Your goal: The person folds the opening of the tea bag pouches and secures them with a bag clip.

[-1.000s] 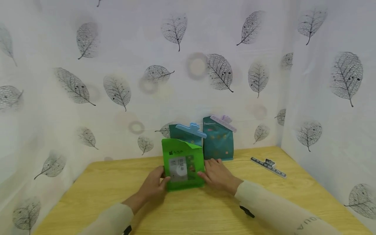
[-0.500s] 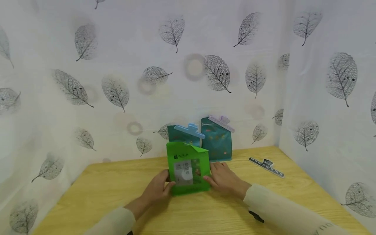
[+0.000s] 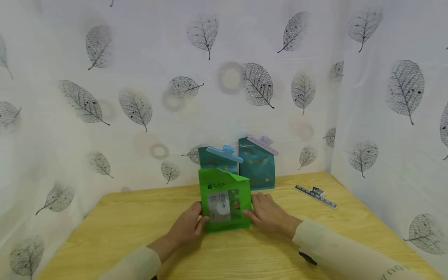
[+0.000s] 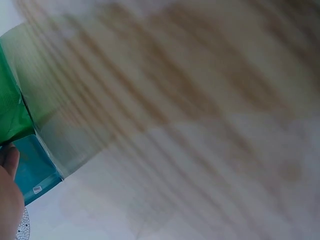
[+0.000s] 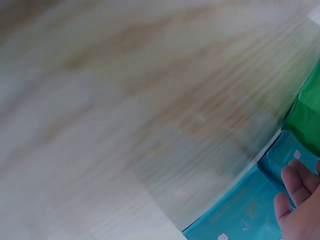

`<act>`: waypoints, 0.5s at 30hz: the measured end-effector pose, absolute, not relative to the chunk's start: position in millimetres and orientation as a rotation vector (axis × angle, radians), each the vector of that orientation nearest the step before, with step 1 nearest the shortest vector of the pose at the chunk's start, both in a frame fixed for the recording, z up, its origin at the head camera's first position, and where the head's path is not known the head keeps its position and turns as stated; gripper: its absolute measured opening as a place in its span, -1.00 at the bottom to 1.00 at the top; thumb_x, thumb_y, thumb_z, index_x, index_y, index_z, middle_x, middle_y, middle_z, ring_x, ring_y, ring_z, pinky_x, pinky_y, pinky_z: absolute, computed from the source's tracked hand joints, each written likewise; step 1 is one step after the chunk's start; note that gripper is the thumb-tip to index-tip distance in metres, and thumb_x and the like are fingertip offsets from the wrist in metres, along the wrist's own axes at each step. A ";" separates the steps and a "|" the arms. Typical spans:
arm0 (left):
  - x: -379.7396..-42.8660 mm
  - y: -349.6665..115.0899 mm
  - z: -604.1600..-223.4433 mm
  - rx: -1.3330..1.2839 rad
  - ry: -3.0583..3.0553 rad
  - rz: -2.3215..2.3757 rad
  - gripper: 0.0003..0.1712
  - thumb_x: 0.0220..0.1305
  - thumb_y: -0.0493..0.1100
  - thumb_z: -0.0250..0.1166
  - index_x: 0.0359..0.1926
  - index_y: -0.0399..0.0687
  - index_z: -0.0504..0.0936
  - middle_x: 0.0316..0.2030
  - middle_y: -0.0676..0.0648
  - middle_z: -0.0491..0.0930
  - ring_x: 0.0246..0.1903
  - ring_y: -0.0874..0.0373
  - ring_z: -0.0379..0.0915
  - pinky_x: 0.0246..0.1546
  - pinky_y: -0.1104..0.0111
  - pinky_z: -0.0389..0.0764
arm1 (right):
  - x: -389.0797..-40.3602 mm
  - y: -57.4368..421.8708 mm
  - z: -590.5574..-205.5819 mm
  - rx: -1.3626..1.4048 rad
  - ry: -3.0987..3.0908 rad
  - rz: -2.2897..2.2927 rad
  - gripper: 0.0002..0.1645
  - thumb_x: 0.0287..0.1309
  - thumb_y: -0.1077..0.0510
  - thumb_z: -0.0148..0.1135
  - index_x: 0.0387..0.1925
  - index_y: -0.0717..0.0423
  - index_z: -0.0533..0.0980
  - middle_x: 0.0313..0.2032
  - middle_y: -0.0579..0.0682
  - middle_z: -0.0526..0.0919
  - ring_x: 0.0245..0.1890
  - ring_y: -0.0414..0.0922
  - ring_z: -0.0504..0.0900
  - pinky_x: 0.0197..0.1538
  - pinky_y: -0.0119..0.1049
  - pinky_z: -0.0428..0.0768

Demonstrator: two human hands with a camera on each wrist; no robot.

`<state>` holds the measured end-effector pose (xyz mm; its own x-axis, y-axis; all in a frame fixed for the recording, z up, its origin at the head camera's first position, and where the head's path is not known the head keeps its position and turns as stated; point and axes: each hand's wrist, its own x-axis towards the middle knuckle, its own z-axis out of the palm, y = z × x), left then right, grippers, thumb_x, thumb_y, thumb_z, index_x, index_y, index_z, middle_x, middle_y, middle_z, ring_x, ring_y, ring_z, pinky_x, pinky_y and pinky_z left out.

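A green pouch [image 3: 226,229] with a pale label stands upright in the middle of the wooden table, its top corner folded over at the right. My left hand [image 3: 185,224] holds its left side, thumb at the front edge and fingers partly hidden behind. On the opposite side my right hand [image 3: 269,213] grips the pouch, thumb on the front. Some right-hand fingers [image 5: 296,182] show in the right wrist view, close to the teal pouches. Only a sliver of the left hand [image 4: 10,185] shows in the left wrist view, beside the green pouch [image 4: 12,105].
Behind stand two teal pouches: the left one [image 3: 207,160] wears a blue clip [image 3: 224,153], the right one [image 3: 257,171] a lilac clip [image 3: 262,144]. A black-and-white clip [image 3: 315,196] lies on the table [image 3: 122,217] at right. Leaf-patterned white curtains [image 3: 147,50] surround the table.
Both hands have shifted the green pouch a little to the right and towards me. During the last half second it has hardly moved. The head view has turned slightly.
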<state>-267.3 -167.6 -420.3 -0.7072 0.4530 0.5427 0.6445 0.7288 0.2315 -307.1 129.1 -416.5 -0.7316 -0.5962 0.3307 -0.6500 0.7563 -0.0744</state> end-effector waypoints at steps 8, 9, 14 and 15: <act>-274.5 -165.7 -419.1 -0.872 -2.450 -0.522 -0.67 0.28 -0.14 0.20 0.01 -0.16 0.41 -0.25 0.05 0.47 -0.25 0.30 0.47 -0.21 0.43 0.57 | -307.8 131.4 -413.9 0.936 -2.683 0.359 -0.24 0.33 -0.35 -0.32 0.18 0.17 0.30 -0.02 0.05 0.52 -0.04 -0.10 0.45 0.15 -0.08 0.30; -274.9 -165.5 -419.1 -0.876 -2.448 -0.520 -0.67 0.28 -0.13 0.20 0.01 -0.16 0.41 -0.25 0.05 0.47 -0.24 0.30 0.48 -0.20 0.43 0.57 | -307.8 131.8 -413.9 0.934 -2.689 0.368 -0.23 0.33 -0.35 -0.32 0.19 0.18 0.29 0.00 0.06 0.52 -0.02 -0.09 0.45 0.16 -0.08 0.30; -272.2 -167.3 -419.5 -0.869 -2.446 -0.549 -0.68 0.26 -0.15 0.22 -0.02 -0.17 0.42 -0.27 0.06 0.46 -0.26 0.30 0.49 -0.22 0.46 0.58 | -307.7 130.2 -413.7 0.953 -2.716 0.437 -0.22 0.32 -0.36 -0.31 0.25 0.14 0.23 0.07 0.07 0.48 0.06 -0.07 0.43 0.19 -0.07 0.31; -271.1 -167.9 -419.6 -0.863 -2.447 -0.561 -0.69 0.25 -0.16 0.23 -0.03 -0.17 0.43 -0.27 0.06 0.46 -0.27 0.30 0.49 -0.23 0.47 0.58 | -307.2 129.4 -413.2 0.959 -2.722 0.448 -0.21 0.32 -0.37 -0.32 0.26 0.13 0.22 0.07 0.07 0.48 0.06 -0.07 0.43 0.18 -0.07 0.32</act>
